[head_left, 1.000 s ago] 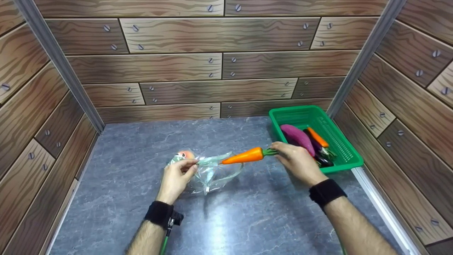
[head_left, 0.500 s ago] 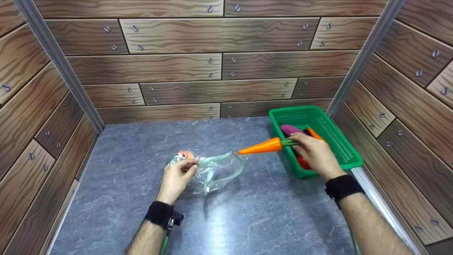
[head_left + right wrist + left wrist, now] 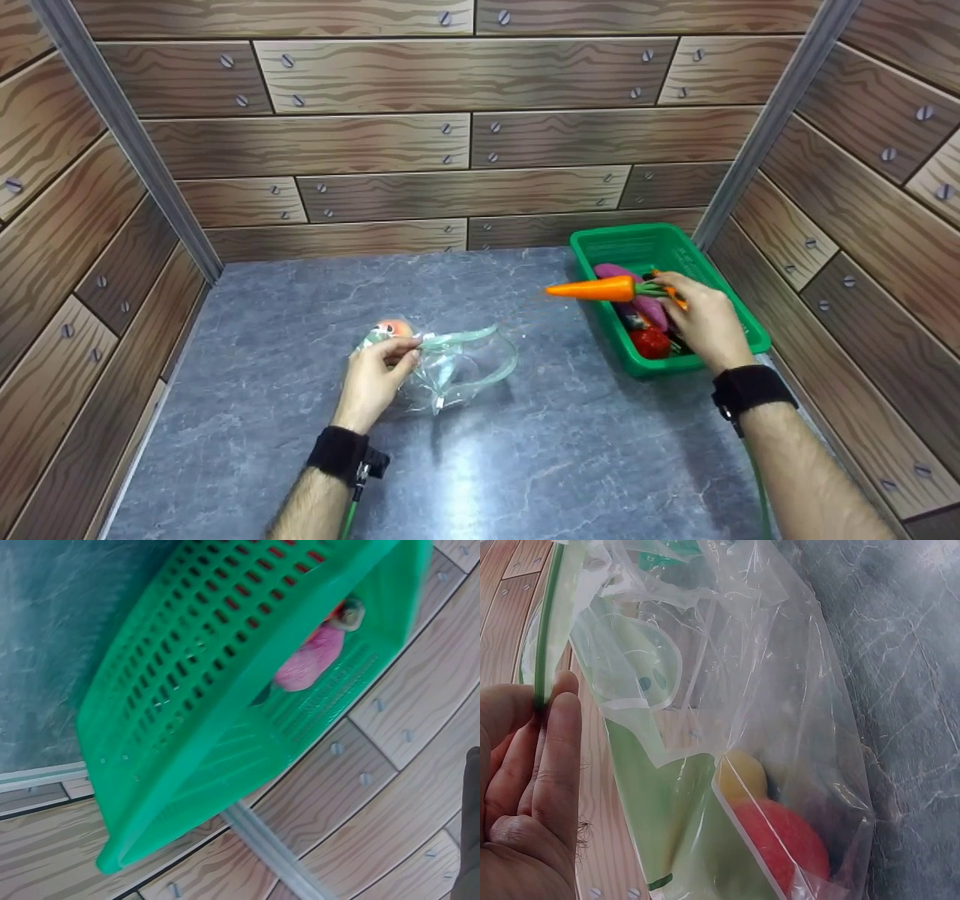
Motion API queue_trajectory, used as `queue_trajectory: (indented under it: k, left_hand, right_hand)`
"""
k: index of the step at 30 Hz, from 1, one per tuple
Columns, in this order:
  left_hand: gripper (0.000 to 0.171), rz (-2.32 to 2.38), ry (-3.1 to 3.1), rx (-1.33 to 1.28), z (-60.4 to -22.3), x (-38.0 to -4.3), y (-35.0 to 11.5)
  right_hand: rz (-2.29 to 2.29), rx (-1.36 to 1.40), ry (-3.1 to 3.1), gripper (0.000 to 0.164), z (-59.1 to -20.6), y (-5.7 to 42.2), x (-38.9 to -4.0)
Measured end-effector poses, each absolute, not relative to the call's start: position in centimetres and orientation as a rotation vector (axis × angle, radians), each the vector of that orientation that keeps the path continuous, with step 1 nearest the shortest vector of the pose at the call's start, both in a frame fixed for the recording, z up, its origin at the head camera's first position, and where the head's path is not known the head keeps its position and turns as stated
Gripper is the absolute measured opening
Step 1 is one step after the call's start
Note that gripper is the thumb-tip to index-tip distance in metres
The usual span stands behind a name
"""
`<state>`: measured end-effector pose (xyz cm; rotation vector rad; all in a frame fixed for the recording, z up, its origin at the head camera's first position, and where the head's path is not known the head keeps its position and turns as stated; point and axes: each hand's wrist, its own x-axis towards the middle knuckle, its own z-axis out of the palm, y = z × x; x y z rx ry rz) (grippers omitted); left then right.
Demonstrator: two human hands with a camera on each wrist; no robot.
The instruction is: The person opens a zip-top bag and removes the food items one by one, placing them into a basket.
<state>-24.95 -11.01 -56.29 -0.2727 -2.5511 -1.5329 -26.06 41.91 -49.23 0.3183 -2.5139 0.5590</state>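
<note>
At the table's middle, my left hand (image 3: 375, 379) pinches the edge of a clear zip bag (image 3: 469, 375) between thumb and fingers. The bag's mouth gapes toward the right. Through its plastic, the left wrist view shows a red round item (image 3: 787, 844) and a yellow one (image 3: 742, 776), whose kinds I cannot tell. My right hand (image 3: 709, 322) holds a carrot (image 3: 592, 290) by its green top, above the green basket (image 3: 660, 367). The carrot lies nearly level, its tip pointing left past the basket's rim. The fingertips are partly hidden by the leaves.
Inside the basket are a purple sweet potato-like vegetable (image 3: 611, 271), a wrinkled red vegetable (image 3: 650, 343) and other vegetables half hidden by the hand. Wood-patterned walls (image 3: 465, 135) enclose the grey marbled table (image 3: 285, 315) at the back and both sides.
My right hand has drawn the carrot away from the bag's mouth, to the right and back, until over the basket. The left hand and bag have stayed nearly still.
</note>
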Motion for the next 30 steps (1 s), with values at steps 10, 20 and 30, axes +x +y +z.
queue_trajectory:
  k: [10, 20, 30]
  left_hand:
    - [0.022, -1.53, -2.552, -0.27, -56.3, -24.9, -11.0]
    - [0.021, -1.56, -2.542, -0.268, -56.4, -24.9, -11.1]
    - [0.022, -1.55, -2.54, -0.277, -56.5, -24.9, -11.3]
  right_hand:
    - [0.493, 0.147, -2.535, 0.032, -49.7, 44.2, -26.3]
    - [0.508, -0.09, -2.556, 0.033, -50.5, 45.9, -26.4]
    - [0.46, -0.291, -2.578, 0.034, -51.9, 47.3, -26.1]
